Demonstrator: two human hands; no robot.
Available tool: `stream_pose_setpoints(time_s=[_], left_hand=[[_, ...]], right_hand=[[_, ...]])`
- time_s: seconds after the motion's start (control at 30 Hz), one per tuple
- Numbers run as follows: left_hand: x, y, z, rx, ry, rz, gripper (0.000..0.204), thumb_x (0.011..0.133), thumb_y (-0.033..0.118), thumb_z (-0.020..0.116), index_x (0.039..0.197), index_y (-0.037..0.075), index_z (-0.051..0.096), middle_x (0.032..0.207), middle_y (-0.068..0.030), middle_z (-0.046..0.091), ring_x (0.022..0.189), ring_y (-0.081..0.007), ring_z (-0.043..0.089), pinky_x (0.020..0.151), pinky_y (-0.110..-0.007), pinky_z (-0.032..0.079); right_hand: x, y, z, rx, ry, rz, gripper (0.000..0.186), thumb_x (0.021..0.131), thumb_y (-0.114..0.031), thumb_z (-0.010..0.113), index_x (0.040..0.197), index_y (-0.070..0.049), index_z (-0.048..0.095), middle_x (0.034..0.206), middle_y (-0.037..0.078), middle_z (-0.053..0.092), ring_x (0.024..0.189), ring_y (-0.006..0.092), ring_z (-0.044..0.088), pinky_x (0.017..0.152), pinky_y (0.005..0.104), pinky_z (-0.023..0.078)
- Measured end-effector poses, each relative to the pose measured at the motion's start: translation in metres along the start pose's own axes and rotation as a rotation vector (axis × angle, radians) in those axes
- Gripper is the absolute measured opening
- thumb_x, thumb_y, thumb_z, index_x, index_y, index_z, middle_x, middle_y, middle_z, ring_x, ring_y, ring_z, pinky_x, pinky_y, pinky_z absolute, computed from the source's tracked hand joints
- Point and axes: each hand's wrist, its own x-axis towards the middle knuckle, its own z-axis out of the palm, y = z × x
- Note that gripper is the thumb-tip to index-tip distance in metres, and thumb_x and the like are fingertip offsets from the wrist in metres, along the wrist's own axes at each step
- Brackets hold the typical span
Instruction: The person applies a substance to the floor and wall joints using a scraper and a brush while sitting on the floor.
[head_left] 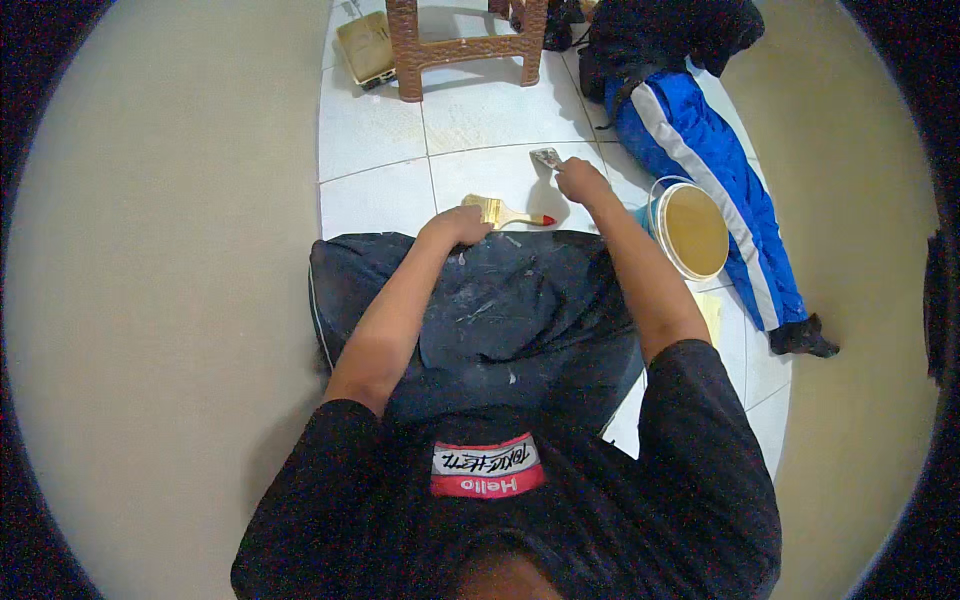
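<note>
My right hand (pixel 583 183) is closed round the handle of a putty knife (pixel 546 157), its stained metal blade pointing left above the tiles. In front of my lap, my left hand (pixel 460 226) grips a paintbrush (pixel 491 211) at the bristle end. The brush lies crosswise, its pale handle and red tip pointing right. My left fingertips are partly hidden behind the hand and bristles. To the right of my right forearm stands a bucket (pixel 697 232) of tan paint with its wire handle raised.
A brown plastic stool (pixel 468 50) stands ahead, with a paint tray (pixel 368 48) left of it. Blue trousers with a white stripe (pixel 700 150) and dark cloth (pixel 670 35) lie along the right wall. Beige walls rise on both sides of the white tiled floor (pixel 375 200).
</note>
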Motion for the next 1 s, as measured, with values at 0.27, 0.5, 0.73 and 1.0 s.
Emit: stream_pose_setpoints(time_s=[0.27, 0.5, 0.73, 1.0], left_hand=[[-0.002, -0.005, -0.001, 0.009, -0.102, -0.041, 0.053, 0.089, 0.043, 0.051, 0.113, -0.003, 0.065, 0.123, -0.0238, 0.060, 0.112, -0.0340, 0.061, 0.095, -0.042, 0.047], [-0.009, 0.018, -0.004, -0.006, -0.008, 0.002, 0.052, 0.089, 0.041, 0.051, 0.114, -0.003, 0.064, 0.119, -0.0227, 0.063, 0.107, -0.0355, 0.062, 0.093, -0.041, 0.048], [-0.006, 0.024, -0.004, 0.022, -0.030, 0.022, 0.049, 0.089, 0.038, 0.050, 0.114, -0.002, 0.064, 0.120, -0.0221, 0.062, 0.110, -0.0345, 0.062, 0.095, -0.041, 0.047], [-0.009, 0.014, -0.005, 0.000, -0.049, -0.030, 0.052, 0.090, 0.043, 0.049, 0.114, -0.001, 0.065, 0.121, -0.0195, 0.063, 0.110, -0.0324, 0.062, 0.094, -0.040, 0.048]], right_hand=[[-0.010, 0.001, 0.005, -0.057, -0.027, -0.099, 0.034, 0.087, -0.028, 0.055, 0.110, -0.005, 0.066, 0.112, 0.022, 0.065, 0.104, 0.0382, 0.063, 0.092, 0.0461, 0.050], [-0.005, 0.016, -0.003, -0.052, -0.008, -0.087, 0.034, 0.086, -0.028, 0.059, 0.107, -0.003, 0.067, 0.108, 0.024, 0.066, 0.100, 0.0385, 0.064, 0.090, 0.0454, 0.050], [0.018, 0.022, -0.009, -0.099, -0.017, -0.105, 0.034, 0.086, -0.028, 0.060, 0.106, -0.002, 0.068, 0.106, 0.024, 0.066, 0.099, 0.0389, 0.064, 0.088, 0.0452, 0.051], [-0.006, 0.005, -0.006, -0.069, -0.039, -0.093, 0.037, 0.086, -0.026, 0.055, 0.118, -0.009, 0.065, 0.111, 0.023, 0.065, 0.102, 0.0383, 0.064, 0.092, 0.0454, 0.049]])
